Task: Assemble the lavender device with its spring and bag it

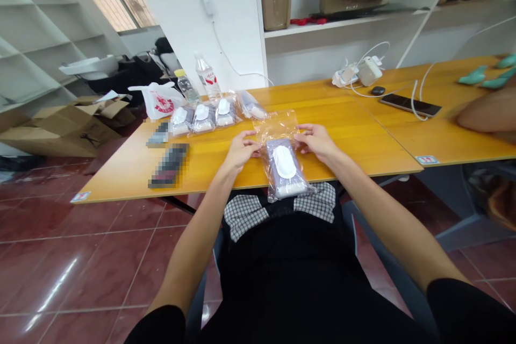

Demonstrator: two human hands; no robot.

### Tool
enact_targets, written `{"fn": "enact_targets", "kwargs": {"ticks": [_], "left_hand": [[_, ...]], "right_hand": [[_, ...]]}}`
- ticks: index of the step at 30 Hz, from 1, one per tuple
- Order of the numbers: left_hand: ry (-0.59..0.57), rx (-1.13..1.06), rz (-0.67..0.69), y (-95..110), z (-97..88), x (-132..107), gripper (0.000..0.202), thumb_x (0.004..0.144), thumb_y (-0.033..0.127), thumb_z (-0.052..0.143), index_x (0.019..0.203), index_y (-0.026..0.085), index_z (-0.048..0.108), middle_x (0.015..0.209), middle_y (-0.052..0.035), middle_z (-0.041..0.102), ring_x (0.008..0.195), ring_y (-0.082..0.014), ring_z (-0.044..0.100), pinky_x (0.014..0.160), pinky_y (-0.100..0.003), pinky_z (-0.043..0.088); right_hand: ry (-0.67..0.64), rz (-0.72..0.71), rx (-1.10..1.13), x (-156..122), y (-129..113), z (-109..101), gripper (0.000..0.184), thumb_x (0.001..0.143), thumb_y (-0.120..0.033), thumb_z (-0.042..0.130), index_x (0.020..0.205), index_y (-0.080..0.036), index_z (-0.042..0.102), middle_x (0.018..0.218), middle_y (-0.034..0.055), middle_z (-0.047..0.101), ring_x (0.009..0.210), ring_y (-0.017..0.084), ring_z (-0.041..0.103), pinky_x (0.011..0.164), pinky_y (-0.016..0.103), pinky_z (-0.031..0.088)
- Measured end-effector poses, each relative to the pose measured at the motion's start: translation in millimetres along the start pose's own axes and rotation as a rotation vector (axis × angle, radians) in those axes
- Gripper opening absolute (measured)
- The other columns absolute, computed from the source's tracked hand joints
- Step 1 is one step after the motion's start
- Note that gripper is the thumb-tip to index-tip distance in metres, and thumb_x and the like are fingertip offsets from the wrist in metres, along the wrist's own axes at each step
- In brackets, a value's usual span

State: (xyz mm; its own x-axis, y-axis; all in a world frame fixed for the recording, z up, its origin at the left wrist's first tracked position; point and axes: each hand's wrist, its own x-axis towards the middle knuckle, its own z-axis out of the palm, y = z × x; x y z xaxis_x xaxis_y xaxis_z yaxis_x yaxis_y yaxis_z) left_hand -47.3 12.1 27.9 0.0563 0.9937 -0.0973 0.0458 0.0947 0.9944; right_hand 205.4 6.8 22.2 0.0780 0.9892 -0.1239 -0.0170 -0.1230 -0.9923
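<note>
Black sleeves (157,325) and a black top (290,279) with a checked panel (245,216) come first. What lies just past them?

At the near edge of the orange table (121,183), a clear plastic packet (284,169) holds a white oval piece on a lilac-grey pad.

Which way does it point?

Its long axis runs away from the person, tipped slightly to the left as it goes. Its near end overhangs the table edge, and a loose plastic flap (276,124) lies flat on the table beyond it.

And the hands?

Both are open, close on either side of the packet. The left hand (242,151) and right hand (316,141) rest their fingertips on the plastic, with no firm grip that I can make out.

What else is on the table?

Left of the packet lie three similar packets (203,118), a fourth (252,105), and two pixelated objects (169,165). Farther along stand two water bottles (207,76) and a white carrier bag (155,101) with red print.

And beyond the table?

Right of it, on an adjoining table (451,137), are a phone (410,105), a white charger (368,71), and another person's bare arm (487,113). Left of it, a cardboard box (76,128) sits on the red tile floor (68,226).
</note>
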Motion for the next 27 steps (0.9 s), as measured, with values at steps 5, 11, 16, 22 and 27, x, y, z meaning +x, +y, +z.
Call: {"fn": "enact_targets", "kwargs": {"ticks": [5, 11, 16, 22, 27], "left_hand": [[-0.042, -0.021, -0.073, 4.2, -4.2, 0.4, 0.043, 0.090, 0.014, 0.083, 0.129, 0.010, 0.066, 0.069, -0.0002, 0.071, 0.058, -0.0126, 0.067, 0.060, -0.025, 0.058], [-0.136, -0.052, -0.068, 1.1, -12.4, -0.1, 0.055, 0.087, 0.022, 0.093, 0.135, 0.011, 0.068, 0.089, -0.0071, 0.079, 0.068, -0.0136, 0.073, 0.068, -0.028, 0.062], [-0.207, -0.008, -0.068, -0.9, -16.2, 0.7, 0.050, 0.080, 0.015, 0.096, 0.123, 0.009, 0.072, 0.086, -0.0083, 0.080, 0.072, -0.0151, 0.075, 0.071, -0.027, 0.062], [-0.114, 0.063, -0.033, -3.2, -4.9, -0.7, 0.031, 0.086, 0.018, 0.091, 0.110, 0.010, 0.075, 0.077, -0.0070, 0.078, 0.061, -0.0128, 0.070, 0.062, -0.025, 0.058], [-0.045, 0.078, -0.035, -2.8, 0.5, -0.5, 0.029, 0.081, 0.006, 0.088, 0.105, 0.011, 0.074, 0.072, -0.0045, 0.075, 0.059, -0.0125, 0.068, 0.059, -0.024, 0.056]], "right_hand": [[-0.244, -0.002, 0.007, -2.5, -2.3, -10.5, 0.024, 0.075, -0.016, 0.091, 0.092, -0.019, 0.073, 0.072, 0.0026, 0.073, 0.061, 0.013, 0.065, 0.048, 0.021, 0.050], [-0.311, -0.005, -0.005, -5.7, -2.0, -12.1, 0.021, 0.076, -0.018, 0.089, 0.087, -0.021, 0.071, 0.070, 0.0014, 0.071, 0.062, 0.014, 0.064, 0.054, 0.024, 0.055], [-0.212, 0.019, 0.013, -3.8, -0.4, -9.5, 0.021, 0.080, -0.015, 0.085, 0.085, -0.022, 0.066, 0.069, 0.0023, 0.071, 0.060, 0.014, 0.064, 0.054, 0.026, 0.056], [-0.268, 0.006, -0.037, -6.7, -2.8, -9.2, 0.019, 0.090, -0.025, 0.082, 0.082, -0.023, 0.064, 0.072, 0.0035, 0.071, 0.061, 0.014, 0.063, 0.051, 0.025, 0.053], [-0.239, -0.009, -0.049, -4.4, -1.9, -9.6, 0.023, 0.094, -0.030, 0.082, 0.081, -0.023, 0.064, 0.076, 0.0047, 0.071, 0.065, 0.015, 0.065, 0.054, 0.026, 0.056]]}}
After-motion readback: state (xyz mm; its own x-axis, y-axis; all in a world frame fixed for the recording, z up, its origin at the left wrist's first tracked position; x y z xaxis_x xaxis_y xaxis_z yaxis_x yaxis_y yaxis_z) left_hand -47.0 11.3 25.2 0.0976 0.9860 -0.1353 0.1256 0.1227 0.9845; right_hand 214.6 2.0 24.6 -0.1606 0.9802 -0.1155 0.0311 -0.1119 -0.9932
